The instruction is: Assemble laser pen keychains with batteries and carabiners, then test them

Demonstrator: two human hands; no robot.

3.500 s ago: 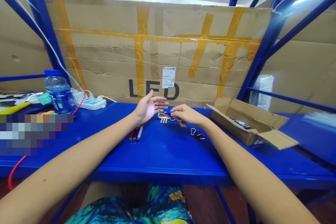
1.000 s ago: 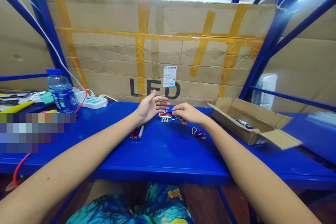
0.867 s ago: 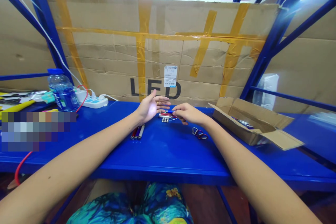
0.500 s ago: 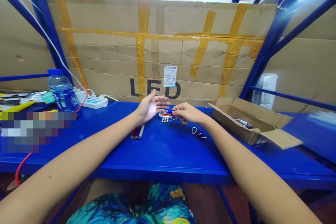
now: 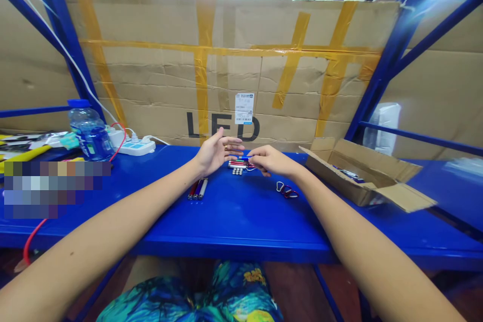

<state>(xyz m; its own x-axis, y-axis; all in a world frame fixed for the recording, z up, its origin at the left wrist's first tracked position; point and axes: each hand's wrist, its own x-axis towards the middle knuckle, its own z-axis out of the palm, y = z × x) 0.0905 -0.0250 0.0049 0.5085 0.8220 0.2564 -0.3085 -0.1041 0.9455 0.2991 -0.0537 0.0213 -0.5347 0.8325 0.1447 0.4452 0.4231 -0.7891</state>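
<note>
My left hand is raised over the blue table, palm turned inward and fingers spread, holding nothing. Facing it, my right hand pinches a slim blue flashlight that points at the left palm. No light spot shows on the palm. Just below the hands lie red and silver flashlights and a small cluster of button cells. Three slim tubes, red, dark blue and silver, lie side by side near my left wrist. Several small carabiners rest by my right forearm.
An open cardboard box with metallic items stands at the right. At the left are a water bottle, a white power strip and a red cable. A large taped cardboard sheet closes off the back between blue rack posts.
The bright light spot on my left palm has gone out. Both hands stay in nearly the same place, with the blue flashlight still in my right fingers.
</note>
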